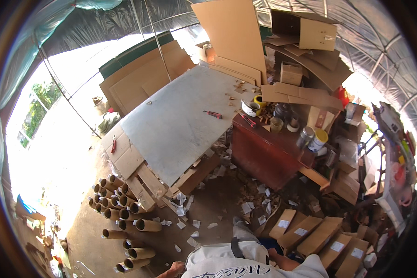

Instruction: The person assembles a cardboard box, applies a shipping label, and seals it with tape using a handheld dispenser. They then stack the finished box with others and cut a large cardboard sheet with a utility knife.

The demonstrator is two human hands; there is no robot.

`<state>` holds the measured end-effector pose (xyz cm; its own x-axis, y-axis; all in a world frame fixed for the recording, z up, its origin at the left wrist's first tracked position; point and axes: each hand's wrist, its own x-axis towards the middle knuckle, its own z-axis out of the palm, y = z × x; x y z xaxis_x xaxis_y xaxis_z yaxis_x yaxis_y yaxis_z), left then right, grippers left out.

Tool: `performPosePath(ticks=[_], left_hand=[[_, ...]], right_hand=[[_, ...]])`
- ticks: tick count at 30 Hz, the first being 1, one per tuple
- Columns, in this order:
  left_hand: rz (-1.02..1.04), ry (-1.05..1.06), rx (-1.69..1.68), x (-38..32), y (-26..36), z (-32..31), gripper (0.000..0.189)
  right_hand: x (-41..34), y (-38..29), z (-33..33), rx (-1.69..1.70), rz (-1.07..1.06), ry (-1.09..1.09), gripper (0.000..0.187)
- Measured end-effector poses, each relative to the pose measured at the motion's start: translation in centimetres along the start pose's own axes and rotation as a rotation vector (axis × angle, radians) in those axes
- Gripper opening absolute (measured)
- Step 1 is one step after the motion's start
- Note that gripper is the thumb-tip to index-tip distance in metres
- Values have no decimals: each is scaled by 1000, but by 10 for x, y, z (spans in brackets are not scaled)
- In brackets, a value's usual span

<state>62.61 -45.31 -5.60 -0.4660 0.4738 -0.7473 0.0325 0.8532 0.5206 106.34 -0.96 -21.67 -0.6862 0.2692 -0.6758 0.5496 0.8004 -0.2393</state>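
Observation:
At the bottom edge, my left hand (175,269) hangs beside my pale shirt, partly cut off, its fingers unclear. My right hand (272,256) is low beside my trousers, its fingers largely hidden. Before me stands a grey-topped table (173,114) bearing a red and black utility knife (213,114). Red-handled pliers (114,144) lie on cardboard (125,153) at its near left corner. Another red and black cutter (248,121) lies on the red wooden desk (264,153), near tape rolls (252,108) and cans (318,139).
Several cardboard tubes (148,225) stand on the floor at left. Several long cardboard boxes (319,236) with labels are at lower right. Paper scraps (246,207) litter the floor. Large cardboard sheets (232,34) lean behind the table; metal poles (158,41) rise at its far left.

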Motion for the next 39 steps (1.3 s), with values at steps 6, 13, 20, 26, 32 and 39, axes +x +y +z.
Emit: performPosePath(ticks=[6,13,20,26,32,39], left_hand=[[102,82,85,30,93,-2,21],[-251,107,-315,87,189,-47,13],[-251,-2,-356,217,228,-161,14],[303,-15,-486,349,367,-300,26],[576,61,-151,493,575,-309,51],[465,123,20,588,736,-260,90]], right_hand=[[194,70,-188,-444,-321,46,16],[330,36,-464,1292,5,237,14],[347,3,-709,1243,-227,570,30],[354,96,-944,1188,-180,1037,21],[357,180,-1176,916,-150,1635,52],[374,203,-1321,871,-300,1470,48]])
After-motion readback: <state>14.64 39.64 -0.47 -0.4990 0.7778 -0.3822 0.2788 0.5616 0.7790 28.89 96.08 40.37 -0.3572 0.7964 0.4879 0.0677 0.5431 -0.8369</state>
